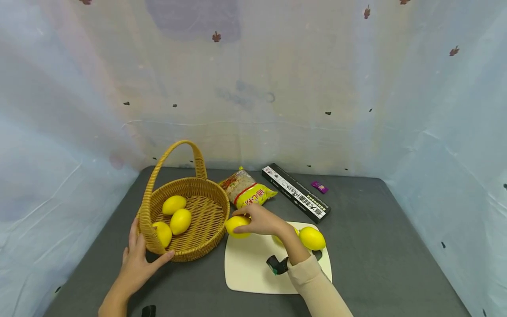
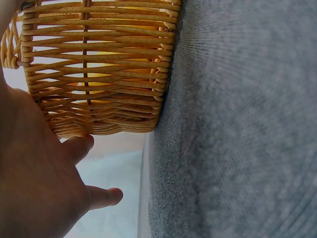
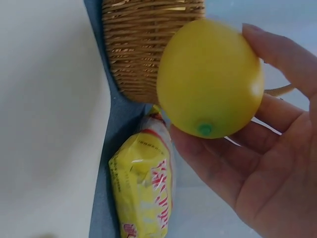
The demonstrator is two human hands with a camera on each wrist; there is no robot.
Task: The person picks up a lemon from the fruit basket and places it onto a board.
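Observation:
My right hand [image 1: 257, 220] grips a yellow lemon [image 1: 237, 226] with a green tip, held just right of the wicker basket [image 1: 206, 248] over the left part of a white cutting board [image 1: 253, 277]. In the right wrist view, thumb and fingers hold the lemon [image 3: 210, 79] from opposite sides. My left hand [image 1: 138, 262] rests against the near-left side of the basket, thumb at its front and fingers spread, fairly straight. Inside the basket lie three lemons [image 1: 181, 221]. Another lemon [image 1: 312, 238] sits on the board's right side, beside one partly hidden behind my right arm.
Behind the board lies a yellow bag of pasta [image 1: 251, 191], close to the basket. A long black pasta box [image 1: 297, 193] slants to its right, with a small purple packet [image 1: 319, 187] beyond. The basket's tall handle [image 1: 148, 198] arches upward. Plastic sheeting surrounds the grey table [image 1: 380, 246].

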